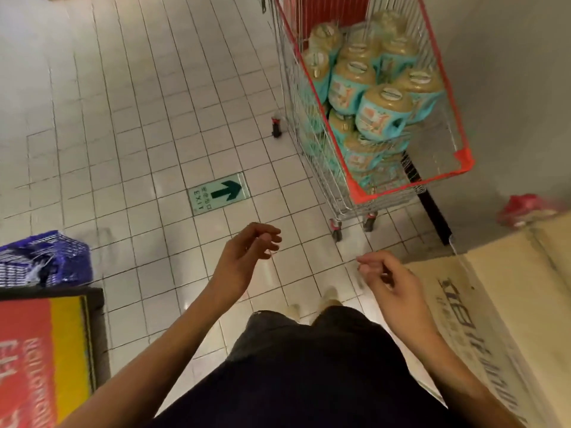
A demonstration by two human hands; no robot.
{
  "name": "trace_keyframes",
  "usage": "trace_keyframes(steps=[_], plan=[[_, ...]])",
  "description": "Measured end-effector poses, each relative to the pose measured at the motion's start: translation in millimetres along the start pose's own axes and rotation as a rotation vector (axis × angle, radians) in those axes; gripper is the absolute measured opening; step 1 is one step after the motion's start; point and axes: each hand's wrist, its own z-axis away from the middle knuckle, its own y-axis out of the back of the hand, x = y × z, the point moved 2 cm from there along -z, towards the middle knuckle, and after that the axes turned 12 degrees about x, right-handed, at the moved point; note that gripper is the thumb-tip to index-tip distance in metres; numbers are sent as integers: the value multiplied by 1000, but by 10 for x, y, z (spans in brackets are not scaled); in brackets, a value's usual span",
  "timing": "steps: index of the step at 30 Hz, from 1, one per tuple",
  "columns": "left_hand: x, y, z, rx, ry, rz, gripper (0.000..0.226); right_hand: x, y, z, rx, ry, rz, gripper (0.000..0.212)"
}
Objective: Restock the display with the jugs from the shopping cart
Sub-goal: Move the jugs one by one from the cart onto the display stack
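A wire shopping cart (pixel 401 188) with a red rim stands ahead on the right, against a grey wall. Several jugs (pixel 383 112) with beige tops and teal labels are piled inside it. My left hand (pixel 247 251) hovers over the tiled floor, fingers loosely curled, holding nothing. My right hand (pixel 386 279) hangs at the same height, fingers loosely curled and empty too. Both hands are well short of the cart. The display is not clearly in view.
A large cardboard box (pixel 506 304) fills the right foreground. A red and yellow stand (pixel 46 350) sits at lower left, with a blue basket (pixel 43 257) behind it. A green exit arrow tile (pixel 219 193) marks the floor. A red object (pixel 525 208) lies beyond the box.
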Motion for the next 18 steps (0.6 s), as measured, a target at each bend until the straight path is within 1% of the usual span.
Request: trace_keyframes(steps=[3, 8, 12, 14, 18], plan=[[121, 128, -562, 35, -28, 37, 26, -135, -149, -475, -23, -37, -4, 12], [254, 251, -1546, 59, -42, 20, 29, -364, -598, -1539, -75, -81, 8, 10], [331, 460, -2238, 75, 30, -29, 25, -756, -1054, -2551, -120, -56, 2, 12], [404, 617, -2545, 116, 77, -23, 26, -1038, -1266, -3034, -141, -41, -2, 11], [581, 959, -3214, 188, 118, -31, 36, -1597, -1628, -3895, -177, 22, -40, 10]])
